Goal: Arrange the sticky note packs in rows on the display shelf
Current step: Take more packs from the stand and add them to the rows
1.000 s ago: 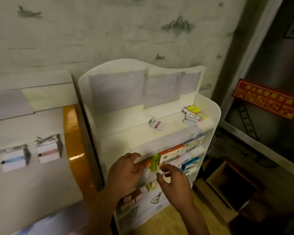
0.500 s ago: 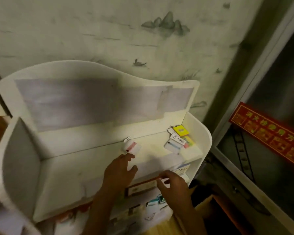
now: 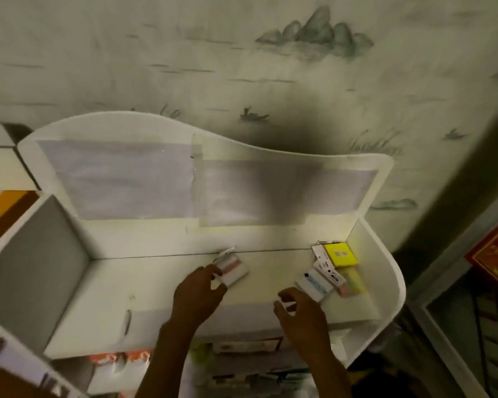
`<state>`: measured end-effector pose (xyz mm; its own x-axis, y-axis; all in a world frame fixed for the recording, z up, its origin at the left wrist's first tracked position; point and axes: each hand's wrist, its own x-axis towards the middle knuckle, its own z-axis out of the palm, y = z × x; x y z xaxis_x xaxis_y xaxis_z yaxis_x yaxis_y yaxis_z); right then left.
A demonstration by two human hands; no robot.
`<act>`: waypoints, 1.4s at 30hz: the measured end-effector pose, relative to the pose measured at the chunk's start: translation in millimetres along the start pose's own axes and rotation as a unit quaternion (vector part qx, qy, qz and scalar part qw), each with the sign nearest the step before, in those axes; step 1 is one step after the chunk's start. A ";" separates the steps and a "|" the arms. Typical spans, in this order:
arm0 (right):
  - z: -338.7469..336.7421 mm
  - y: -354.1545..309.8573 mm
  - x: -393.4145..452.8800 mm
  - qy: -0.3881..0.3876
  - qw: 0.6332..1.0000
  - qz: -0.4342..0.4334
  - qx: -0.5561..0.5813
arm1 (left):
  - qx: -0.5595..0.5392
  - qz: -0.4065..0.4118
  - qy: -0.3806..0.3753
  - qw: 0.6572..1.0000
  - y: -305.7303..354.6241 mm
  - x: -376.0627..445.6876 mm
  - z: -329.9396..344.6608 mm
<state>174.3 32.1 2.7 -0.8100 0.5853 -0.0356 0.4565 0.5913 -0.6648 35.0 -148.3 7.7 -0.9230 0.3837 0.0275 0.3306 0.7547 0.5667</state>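
Note:
The white display shelf (image 3: 161, 285) fills the view from above. A sticky note pack with a pink stripe (image 3: 233, 268) lies at the middle back of the top shelf. My left hand (image 3: 199, 295) pinches its near left corner between thumb and fingers. At the right end lies a loose pile: a yellow pack (image 3: 341, 254), a blue-striped pack (image 3: 314, 284), a pastel pack (image 3: 352, 284) and white labelled ones. My right hand (image 3: 301, 313) hovers just in front of the blue-striped pack with its fingers loosely curled and holds nothing.
The shelf has raised side walls (image 3: 38, 271) and a tall back panel (image 3: 242, 193) against the painted wall. Lower shelves (image 3: 121, 360) hold orange and white boxes. A red sign (image 3: 495, 257) hangs at the right. Another white unit (image 3: 0, 165) stands to the left.
The view has moved closer and over the top shelf. Both hands rose from the lower shelf; my left hand reached the pink-striped pack and my right hand moved toward the pile at the right.

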 end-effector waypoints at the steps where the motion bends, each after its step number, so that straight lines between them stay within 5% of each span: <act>1: -4.6 3.6 7.1 -0.003 1.000 -0.004 -0.003 | -0.001 -0.018 0.006 1.000 2.1 1.2 4.0; 7: -24.0 30.1 45.3 -0.007 1.000 0.017 -0.018 | 0.010 -0.071 0.012 0.997 18.6 16.4 27.0; 22: -33.7 82.4 92.1 0.052 0.961 0.271 -0.034 | -0.006 -0.284 0.038 0.958 18.6 53.7 73.8; 35: -16.4 87.3 89.0 0.093 0.959 0.268 0.017 | -0.077 -0.326 0.047 0.941 14.7 68.9 81.1; 42: -6.2 87.3 89.1 0.119 0.959 0.258 0.012 | -0.248 -0.213 0.098 0.940 15.7 54.6 75.0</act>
<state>144.3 139.3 -53.8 -0.3705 0.9081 -0.1952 0.7632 0.1778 -0.6212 4.5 -75.6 -43.7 -0.9854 -0.0399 -0.1652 -0.1650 0.4587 0.8732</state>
